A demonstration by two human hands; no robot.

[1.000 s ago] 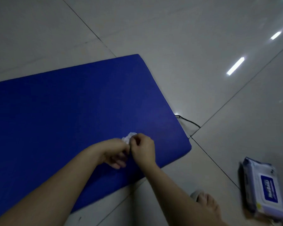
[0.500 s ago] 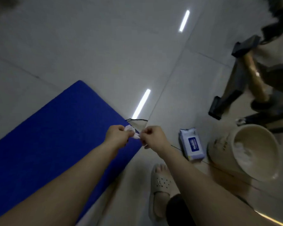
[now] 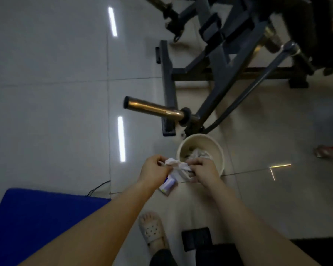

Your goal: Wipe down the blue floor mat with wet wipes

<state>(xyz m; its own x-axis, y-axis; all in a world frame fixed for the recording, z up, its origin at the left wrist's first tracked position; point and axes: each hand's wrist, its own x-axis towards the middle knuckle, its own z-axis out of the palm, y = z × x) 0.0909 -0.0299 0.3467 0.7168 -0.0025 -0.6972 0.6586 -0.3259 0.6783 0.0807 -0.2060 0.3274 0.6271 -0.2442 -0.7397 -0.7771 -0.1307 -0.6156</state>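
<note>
Holding crumpled wipe (image 3: 176,164) just beside bin (image 3: 200,135) | left grip (image 3: 154,168) and right grip (image 3: 204,169) each pinch an end, fingers curled | mat (image 3: 37,217) lower left, well apart from grips | likely discarding a spent wipe; share of mat wiped unclear

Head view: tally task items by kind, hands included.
Hands: 2, left hand, right hand
Held wipe: 1
Wipes pack: 1
Bucket: 1, wipes inside uncountable
Blue mat: 1
Total: 6
</note>
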